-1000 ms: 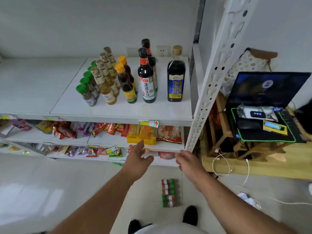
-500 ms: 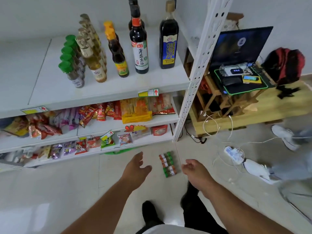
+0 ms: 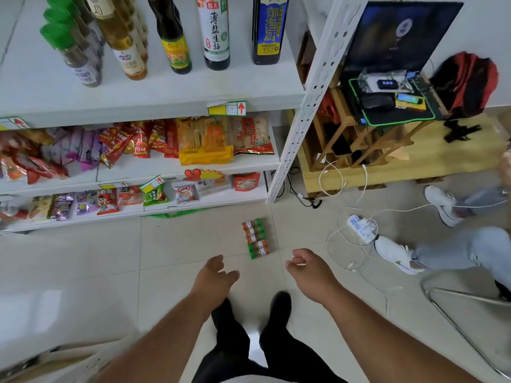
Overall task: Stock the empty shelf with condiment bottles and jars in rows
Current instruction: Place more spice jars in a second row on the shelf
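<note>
— Upper left: white metal shelf [image 3: 166, 89], rows of dark and pale bottles filling only its right part.
— Lower centre: left hand [image 3: 214, 280] relaxed open, right hand [image 3: 309, 269] loosely curled, both empty, likely reaching for green-capped spice jars [image 3: 255, 238] lying mid-floor.

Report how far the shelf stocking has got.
Done: rows of bottles already stand on the top shelf. In hand: nothing; the left hand and right hand are empty, held above the small green-capped jars lying on the floor. Left: lift those jars and add them to the shelf rows.
</note>
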Demonstrator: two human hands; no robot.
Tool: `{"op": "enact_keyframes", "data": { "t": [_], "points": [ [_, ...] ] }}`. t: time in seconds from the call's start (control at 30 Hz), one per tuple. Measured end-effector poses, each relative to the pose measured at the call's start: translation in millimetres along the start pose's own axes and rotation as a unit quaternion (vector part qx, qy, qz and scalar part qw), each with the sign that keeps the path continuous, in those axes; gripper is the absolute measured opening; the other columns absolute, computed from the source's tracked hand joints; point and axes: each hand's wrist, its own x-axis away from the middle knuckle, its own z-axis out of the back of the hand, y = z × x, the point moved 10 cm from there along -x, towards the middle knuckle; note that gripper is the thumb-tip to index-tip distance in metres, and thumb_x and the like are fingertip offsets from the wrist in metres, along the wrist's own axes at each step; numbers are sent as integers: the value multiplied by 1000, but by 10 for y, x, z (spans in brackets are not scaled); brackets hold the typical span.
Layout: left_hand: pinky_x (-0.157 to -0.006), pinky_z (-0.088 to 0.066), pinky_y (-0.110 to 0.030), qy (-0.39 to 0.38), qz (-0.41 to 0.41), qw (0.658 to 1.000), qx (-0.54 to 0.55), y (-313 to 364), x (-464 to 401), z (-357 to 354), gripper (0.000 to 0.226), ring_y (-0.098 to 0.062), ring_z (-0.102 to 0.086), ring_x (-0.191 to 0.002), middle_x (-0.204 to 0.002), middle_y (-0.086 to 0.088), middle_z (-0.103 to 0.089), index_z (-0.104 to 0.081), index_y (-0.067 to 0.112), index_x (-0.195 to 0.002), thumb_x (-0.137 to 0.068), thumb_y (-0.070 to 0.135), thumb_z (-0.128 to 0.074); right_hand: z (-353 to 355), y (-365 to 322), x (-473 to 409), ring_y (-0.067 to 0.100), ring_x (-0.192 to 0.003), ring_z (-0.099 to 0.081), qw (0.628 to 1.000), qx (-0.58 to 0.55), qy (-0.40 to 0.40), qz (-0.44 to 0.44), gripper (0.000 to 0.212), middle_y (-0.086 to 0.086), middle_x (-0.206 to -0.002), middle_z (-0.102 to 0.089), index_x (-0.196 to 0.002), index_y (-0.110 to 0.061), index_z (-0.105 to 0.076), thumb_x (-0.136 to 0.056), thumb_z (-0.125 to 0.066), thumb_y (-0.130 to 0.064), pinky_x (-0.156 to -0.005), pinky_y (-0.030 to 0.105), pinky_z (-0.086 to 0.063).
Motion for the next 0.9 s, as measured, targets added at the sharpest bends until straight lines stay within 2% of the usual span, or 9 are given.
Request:
{"op": "enact_keyframes", "data": {
  "t": [0.17, 0.3, 0.4, 0.47, 0.6, 0.7, 0.8, 0.9],
  "points": [
    [-109, -43, -37, 31, 35, 998, 42, -110, 37, -143, 71, -21, -52, -131, -151, -1, -48, -37, 20, -153, -91, 29, -71, 5, -91, -255, 14, -119, -60, 995, 80, -42, 45, 50, 0, -140, -59, -145, -20, -50, -99, -60, -36, -100, 30, -47],
    [-105, -41, -34, 48, 69, 993, 77, -291, -2, -282, 72, -22, -51, -132, -151, -1, -48, -37, 20, -153, -90, 32, -70, -47, -172, -508, 16, -127, -57, 985, 141, -70, 67, 51, 1, -146, -55, -147, -20, -48, -99, -60, -34, -100, 29, -44],
    [-98, -39, -29, 45, 102, 988, 111, -481, -46, -374, 72, -22, -50, -133, -151, -2, -48, -37, 19, -153, -91, 31, -70, -111, -213, -604, 15, -125, -58, 980, 173, -74, 70, 49, 1, -144, -57, -145, -19, -51, -99, -62, -33, -104, 33, -47],
    [-94, -38, -28, 41, 119, 984, 129, -592, -113, -378, 72, -22, -50, -132, -153, -3, -47, -36, 18, -153, -91, 31, -70, -188, -239, -667, 15, -124, -59, 974, 200, -78, 74, 48, 1, -143, -58, -144, -19, -52, -99, -62, -34, -103, 32, -47],
    [-88, -39, -25, 37, 141, 980, 136, -884, -320, -302, 73, -20, -56, -121, -154, -5, -45, -34, 16, -154, -92, 30, -69, -381, -223, -790, 13, -124, -60, 962, 252, -79, 73, 48, 0, -144, -58, -144, -20, -53, -99, -63, -33, -101, 27, -46],
    [-88, -35, -22, 39, 163, 976, 138, -1122, -527, -216, 74, -21, -54, -129, -150, -6, -51, -34, 13, -154, -91, 32, -69, -544, -199, -894, 12, -123, -60, 955, 277, -79, 71, 47, -1, -143, -59, -143, -20, -53, -99, -62, -34, -101, 27, -47],
    [-89, -37, -23, 48, 182, 971, 146, -1351, -729, -179, 75, -23, -57, -125, -140, -10, -59, -35, 11, -151, -88, 34, -69, -734, -175, -1040, 11, -124, -58, 948, 296, -88, 72, 49, -3, -142, -58, -144, -21, -53, -99, -62, -35, -103, 29, -47],
    [-89, -47, -30, 57, 193, 967, 157, -1523, -901, -220, 69, -27, -59, -122, -138, -14, -59, -41, 7, -146, -88, 32, -69, -893, -166, -1239, 12, -125, -58, 943, 312, -97, 70, 49, -3, -142, -58, -144, -22, -53, -98, -63, -35, -104, 31, -48]
  ]
}}
